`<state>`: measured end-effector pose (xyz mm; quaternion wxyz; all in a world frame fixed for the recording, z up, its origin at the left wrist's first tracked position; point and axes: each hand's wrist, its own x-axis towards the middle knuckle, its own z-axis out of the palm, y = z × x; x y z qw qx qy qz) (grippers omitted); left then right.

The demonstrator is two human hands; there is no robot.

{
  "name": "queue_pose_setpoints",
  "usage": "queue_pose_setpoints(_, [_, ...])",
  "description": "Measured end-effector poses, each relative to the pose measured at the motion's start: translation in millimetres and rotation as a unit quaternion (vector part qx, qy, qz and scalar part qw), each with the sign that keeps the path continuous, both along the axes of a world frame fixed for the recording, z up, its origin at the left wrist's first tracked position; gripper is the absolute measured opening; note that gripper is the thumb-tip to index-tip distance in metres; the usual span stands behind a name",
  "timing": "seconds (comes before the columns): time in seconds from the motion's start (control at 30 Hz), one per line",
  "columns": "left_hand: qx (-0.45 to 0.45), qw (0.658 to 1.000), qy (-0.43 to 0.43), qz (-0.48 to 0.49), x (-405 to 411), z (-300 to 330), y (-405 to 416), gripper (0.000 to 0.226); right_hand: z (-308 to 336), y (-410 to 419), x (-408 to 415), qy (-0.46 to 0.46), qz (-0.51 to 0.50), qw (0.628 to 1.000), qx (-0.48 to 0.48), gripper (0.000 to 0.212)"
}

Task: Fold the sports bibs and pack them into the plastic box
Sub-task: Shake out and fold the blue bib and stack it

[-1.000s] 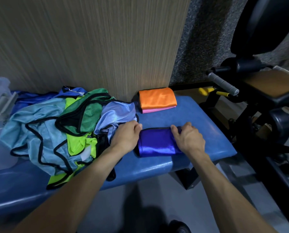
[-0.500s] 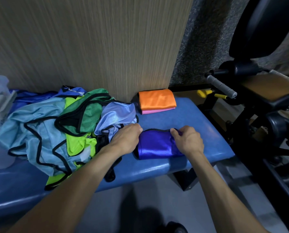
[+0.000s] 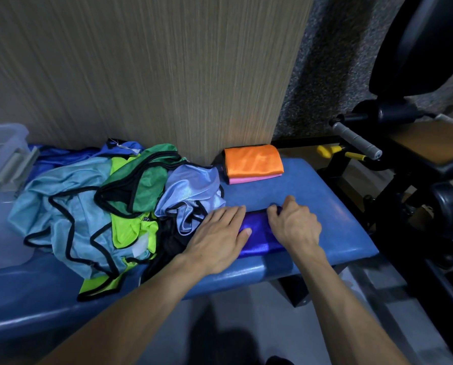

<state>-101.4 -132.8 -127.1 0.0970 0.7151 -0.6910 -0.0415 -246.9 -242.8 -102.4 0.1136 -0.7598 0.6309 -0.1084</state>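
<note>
2 hands are laid on the folded purple bib (image 3: pixel 257 234), which lies near the front edge of the blue padded bench (image 3: pixel 293 198). The left hand (image 3: pixel 217 242) is spread flat, fingers straight, pressed onto the bib's left end and partly onto the bench. The right hand (image 3: pixel 295 226) is set on the bib's right end with fingers curled down over the far edge, and the cloth is gripped there. Behind the purple bib, against the wood-grain wall panel (image 3: pixel 141 75), 1 folded orange bib (image 3: pixel 254 160) is stacked on 1 folded pink bib (image 3: pixel 246 179). To the left, a loose pile of unfolded bibs (image 3: pixel 101 206) is heaped on the bench: light blue, green, neon yellow and pale lilac, all edged in black trim. The pile is touched by the left wrist's side. At the far left edge, the clear plastic box (image 3: pixel 1 154) is seen standing on the bench, with a grey latch on its side. At the right, black gym machine parts (image 3: pixel 404 167) with a grey grip handle are seen.
</note>
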Motion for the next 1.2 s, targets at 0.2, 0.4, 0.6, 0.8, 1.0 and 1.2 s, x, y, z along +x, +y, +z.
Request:
queue_pose_setpoints(0.2, [-0.022, 1.0, -0.011, -0.008, 2, -5, 1, 0.071, 0, -3, 4, -0.173, -0.031, 0.984, 0.035, 0.034])
queue_pose_setpoints(0.4, [0.033, 0.992, 0.116, 0.027, 10, 7, -10, 0.062, 0, -3, 3, -0.331, 0.032, 0.942, -0.043, 0.022])
queue_pose_setpoints(0.6, [0.065, 0.971, 0.222, 0.064, 12, 19, -17, 0.032, 6, -6, -1, -0.388, 0.104, 0.912, -0.09, 0.018])
queue_pose_setpoints(0.8, [0.039, 0.958, 0.279, 0.053, 19, 44, -24, 0.034, 9, -24, -1, -0.438, 0.096, 0.891, -0.074, 0.012])
queue_pose_setpoints(1.0, [-0.109, 0.939, 0.303, 0.118, 56, 83, -106, 0.025, 31, -94, 30, -0.493, 0.035, 0.867, -0.06, 0.018])
queue_pose_setpoints(1.2, [-0.182, 0.932, 0.26, 0.175, 85, 86, -177, 0.026, 54, -172, 77, -0.414, 0.001, 0.909, -0.054, 0.023])
